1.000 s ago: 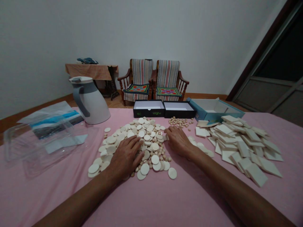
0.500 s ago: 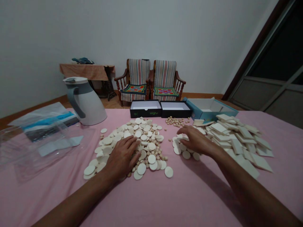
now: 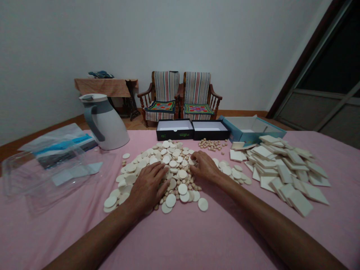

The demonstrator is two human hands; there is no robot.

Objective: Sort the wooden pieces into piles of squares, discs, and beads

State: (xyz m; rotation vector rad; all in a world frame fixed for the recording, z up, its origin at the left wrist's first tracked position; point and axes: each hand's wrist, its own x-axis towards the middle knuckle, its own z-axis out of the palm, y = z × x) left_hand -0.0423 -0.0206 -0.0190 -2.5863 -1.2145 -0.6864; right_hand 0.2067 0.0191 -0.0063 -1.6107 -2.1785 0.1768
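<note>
A wide mixed heap of pale round discs (image 3: 146,154) and small wooden beads (image 3: 189,180) spreads over the pink cloth. My left hand (image 3: 149,183) rests flat on the heap's near left part, fingers stretched and a little apart. At the heap's right edge, my right hand (image 3: 204,167) has its fingers curled down with the tips at a pale disc (image 3: 192,162). Behind that hand lies a smaller group of round discs (image 3: 232,170), partly covered by the wrist.
Flat square tiles (image 3: 287,165) are piled at the right, below a blue box (image 3: 250,129). Two black boxes (image 3: 174,130) stand behind a small bead group (image 3: 212,144). A white-grey jug (image 3: 109,125) and clear plastic packaging (image 3: 64,161) are at the left.
My right hand has moved left from the small disc group to the heap's right edge, uncovering that group. My left hand stays on the heap. The view has shifted slightly.
</note>
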